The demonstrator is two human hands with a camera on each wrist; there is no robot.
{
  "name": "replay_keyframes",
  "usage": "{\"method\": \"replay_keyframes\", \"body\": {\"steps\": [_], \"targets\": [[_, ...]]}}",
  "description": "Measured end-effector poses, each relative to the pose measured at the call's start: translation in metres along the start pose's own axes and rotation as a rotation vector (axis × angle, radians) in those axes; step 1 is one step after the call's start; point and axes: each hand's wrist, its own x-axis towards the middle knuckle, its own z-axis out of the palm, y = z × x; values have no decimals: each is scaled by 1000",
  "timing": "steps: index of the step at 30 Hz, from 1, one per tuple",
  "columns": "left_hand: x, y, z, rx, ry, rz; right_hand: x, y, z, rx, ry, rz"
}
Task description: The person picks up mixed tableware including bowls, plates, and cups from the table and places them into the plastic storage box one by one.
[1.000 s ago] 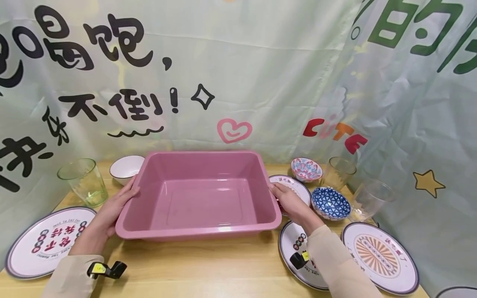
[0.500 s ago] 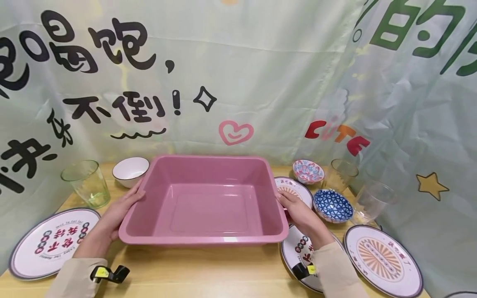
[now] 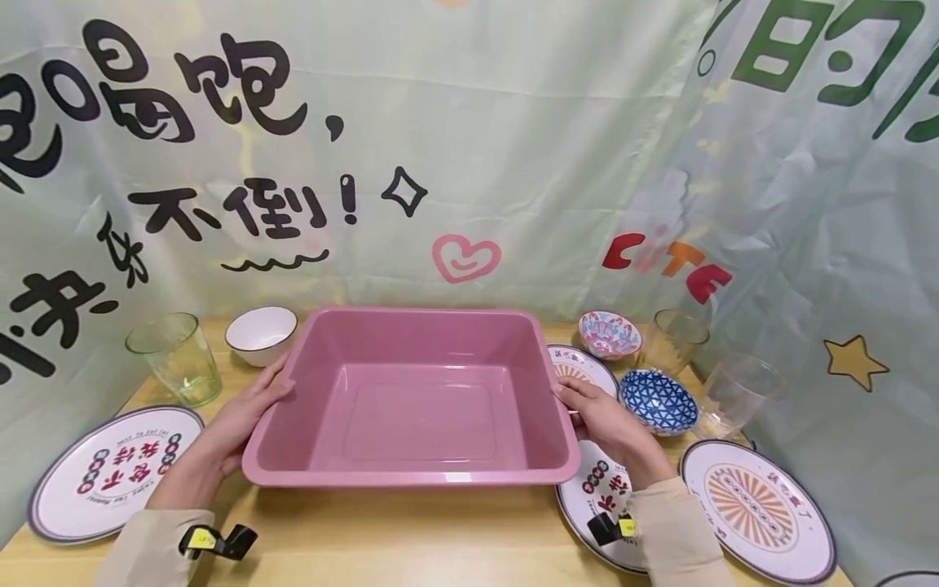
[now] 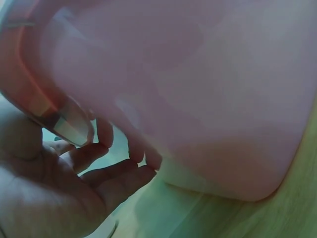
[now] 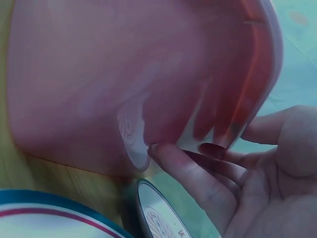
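Note:
A pink rectangular plastic basin (image 3: 421, 416) is at the middle of the wooden table, its inside facing up toward the head camera. My left hand (image 3: 245, 420) grips its left rim, thumb on top. In the left wrist view, the left hand's fingers (image 4: 119, 173) curl under the rim, touching the outer wall. On the opposite side my right hand (image 3: 605, 420) holds the right rim the same way. The right wrist view shows its fingers (image 5: 193, 173) bent beneath that rim against the basin wall. Whether the basin's bottom fully touches the table cannot be told.
Left of the basin are a green glass (image 3: 176, 359), a white bowl (image 3: 261, 336) and a large plate (image 3: 66, 497). On the right stand a floral bowl (image 3: 609, 334), a blue patterned bowl (image 3: 658, 401), clear glasses (image 3: 737, 395) and several plates (image 3: 803, 522). A printed curtain (image 3: 557, 163) hangs behind.
The basin has shifted slightly toward the person and to the right, with both hands keeping hold of its rims. The head view has also shifted a little. The dishes have stayed in place.

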Motion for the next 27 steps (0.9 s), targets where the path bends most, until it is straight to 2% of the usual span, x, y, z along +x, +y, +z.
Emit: {"method": "replay_keyframes", "body": {"steps": [7, 16, 27], "targets": [[-1, 0, 2, -20, 3, -15, -1, -2, -4, -17, -15, 9], [-1, 0, 3, -46, -42, -3, -7, -3, -10, -65, -5, 11], [-3, 0, -1, -12, -84, 20, -10, -5, -12, -99, -28, 19]]}}
